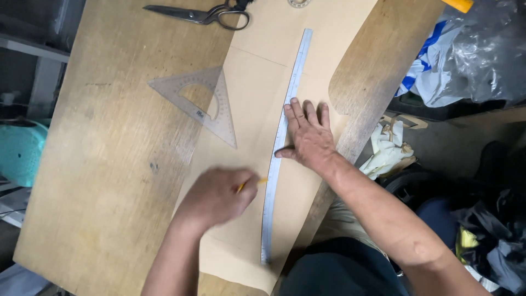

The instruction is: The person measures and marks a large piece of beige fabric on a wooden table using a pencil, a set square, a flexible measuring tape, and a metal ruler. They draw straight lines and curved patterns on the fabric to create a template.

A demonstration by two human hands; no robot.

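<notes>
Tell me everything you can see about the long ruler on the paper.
The ruler is a long, thin, flexible strip, silvery grey like metal or plastic, with fine markings along its length. It lies flat on the tan paper pattern, bent into a gentle curve from near the top of the board toward the person. The right hand presses it down at mid-length, fingers spread. The left hand holds a yellow pencil with its tip near the ruler's left edge.

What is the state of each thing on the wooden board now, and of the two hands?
Long bent metal ruler: flat on paper, pressed.
Tan paper sheet: flat on board.
Yellow pencil: gripped, tip near ruler.
Left hand: closed around pencil.
Right hand: spread flat on ruler.
Clear plastic triangle: lying flat, untouched.
Black scissors: closed.
</notes>
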